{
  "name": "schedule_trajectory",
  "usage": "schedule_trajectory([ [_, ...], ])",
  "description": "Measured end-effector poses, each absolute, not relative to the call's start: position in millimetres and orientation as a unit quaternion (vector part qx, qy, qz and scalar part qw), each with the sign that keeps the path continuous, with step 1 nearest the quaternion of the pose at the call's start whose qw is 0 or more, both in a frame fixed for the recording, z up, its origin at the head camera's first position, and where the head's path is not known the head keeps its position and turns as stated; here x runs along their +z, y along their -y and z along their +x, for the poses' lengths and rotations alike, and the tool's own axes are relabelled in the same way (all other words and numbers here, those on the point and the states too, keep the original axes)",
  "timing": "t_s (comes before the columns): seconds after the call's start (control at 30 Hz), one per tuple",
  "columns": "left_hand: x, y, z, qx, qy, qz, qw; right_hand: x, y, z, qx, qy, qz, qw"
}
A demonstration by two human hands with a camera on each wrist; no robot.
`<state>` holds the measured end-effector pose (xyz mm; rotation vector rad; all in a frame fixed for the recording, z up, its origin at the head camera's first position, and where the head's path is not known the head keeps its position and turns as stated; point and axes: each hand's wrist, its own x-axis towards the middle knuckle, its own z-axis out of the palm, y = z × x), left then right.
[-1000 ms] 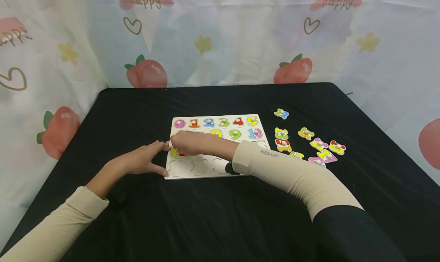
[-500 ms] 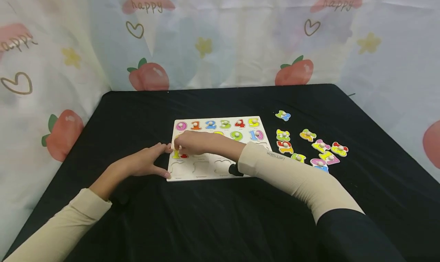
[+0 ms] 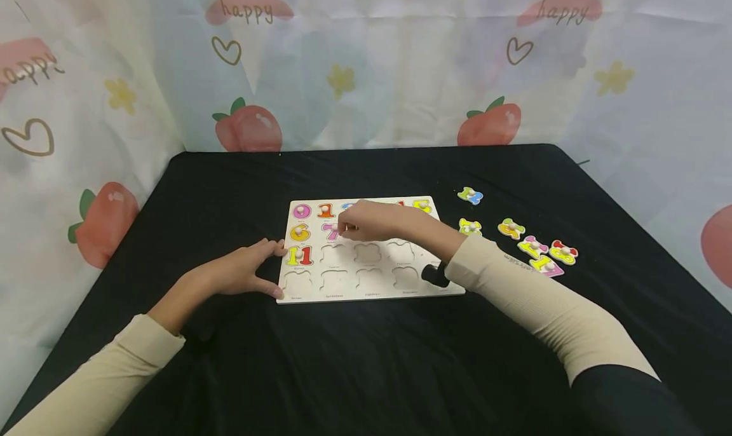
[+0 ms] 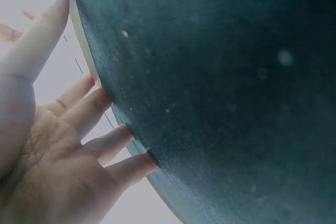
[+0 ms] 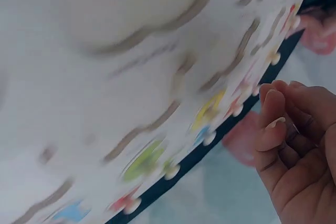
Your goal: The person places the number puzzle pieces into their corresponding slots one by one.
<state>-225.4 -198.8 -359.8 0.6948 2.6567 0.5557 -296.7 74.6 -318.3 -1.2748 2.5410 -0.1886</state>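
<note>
A white wooden number puzzle board (image 3: 337, 298) lies on the black cloth, with knobbed number pieces in its upper rows. The number 11 piece (image 3: 300, 256) sits in the third row at the left, its knob upward. My left hand (image 3: 243, 271) rests at the board's left side, thumb and fingertips against the edge, fingers fairly straight. Over the second row hovers my right hand (image 3: 372, 220), beside the pink 7 piece (image 3: 330, 231). In the right wrist view its fingers (image 5: 270, 135) are loosely curled with nothing between them. Several shaped recesses show bare below.
Loose number pieces lie right of the board, among them a green and blue piece (image 3: 470, 196), an orange and green piece (image 3: 511, 229) and a red and yellow piece (image 3: 563, 252). My right sleeve (image 3: 515, 283) hides others. A printed curtain (image 3: 366, 74) hangs behind the table.
My right hand has left the number 11 piece, which now shows fully in its recess, and has moved right and up over the second row. My left hand stays at the board's edge.
</note>
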Motion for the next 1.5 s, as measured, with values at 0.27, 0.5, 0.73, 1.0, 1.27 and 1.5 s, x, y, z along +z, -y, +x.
schedule_trajectory([
  [0.27, -356.7, 198.2, -223.2, 0.195, -0.936, 0.236, 0.172, -308.7, -128.2, -311.9, -0.052, -0.917, -0.364, 0.156],
  [0.5, -357.1, 196.9, -222.8, 0.196, -0.935, 0.241, 0.172, -303.4, -165.2, -328.7, -0.011, -0.942, -0.325, 0.08],
  [0.73, -358.5, 198.0, -222.5, 0.2, -0.935, 0.236, 0.173, -304.0, -195.6, -339.8, 0.048, -0.965, -0.258, 0.0],
  [1.0, -359.6, 198.7, -224.9, 0.202, -0.933, 0.242, 0.175, -309.4, -229.8, -359.1, 0.069, -0.983, -0.168, 0.004],
  [1.27, -357.1, 198.1, -223.5, 0.203, -0.932, 0.24, 0.179, -324.1, -257.5, -370.3, 0.057, -0.989, -0.122, 0.056],
  [1.5, -356.2, 199.3, -224.1, 0.205, -0.933, 0.237, 0.178, -327.5, -267.2, -367.6, 0.058, -0.99, -0.121, 0.043],
])
